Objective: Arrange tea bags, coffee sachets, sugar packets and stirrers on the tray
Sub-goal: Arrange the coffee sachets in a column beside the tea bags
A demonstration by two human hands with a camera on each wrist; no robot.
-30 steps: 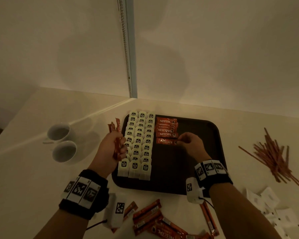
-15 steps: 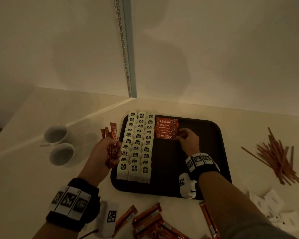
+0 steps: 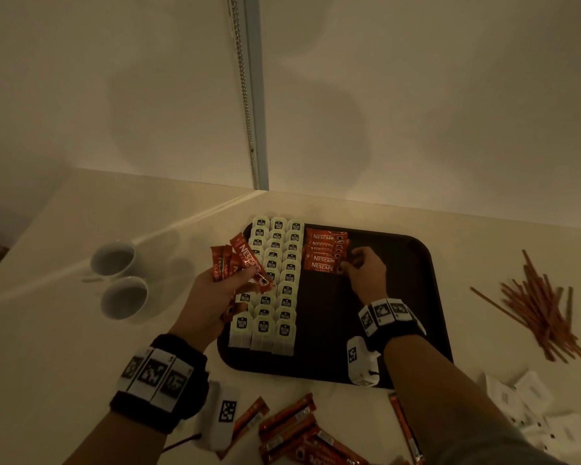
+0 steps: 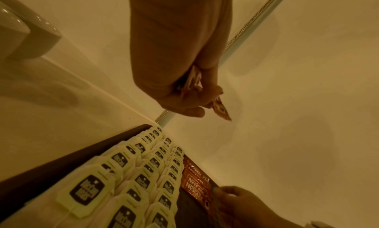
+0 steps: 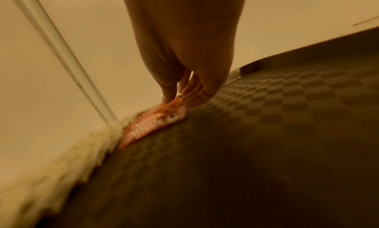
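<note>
A dark brown tray carries three columns of white tea bags along its left side. A short row of red coffee sachets lies at the far middle. My right hand pinches the right end of the nearest sachet in that row, low on the tray floor. My left hand grips a fanned bundle of coffee sachets above the tray's left edge, over the tea bags. In the left wrist view one sachet tip sticks out below the curled fingers.
Two white cups stand left of the tray. Brown stirrers lie in a loose heap at the right, with white sugar packets nearer me. Loose coffee sachets lie along the near edge. A wall closes off the back.
My right hand has slid the nearest sachet back against the row. My left hand has drifted right toward the tea bags, and its bundle has fanned out and tilted.
</note>
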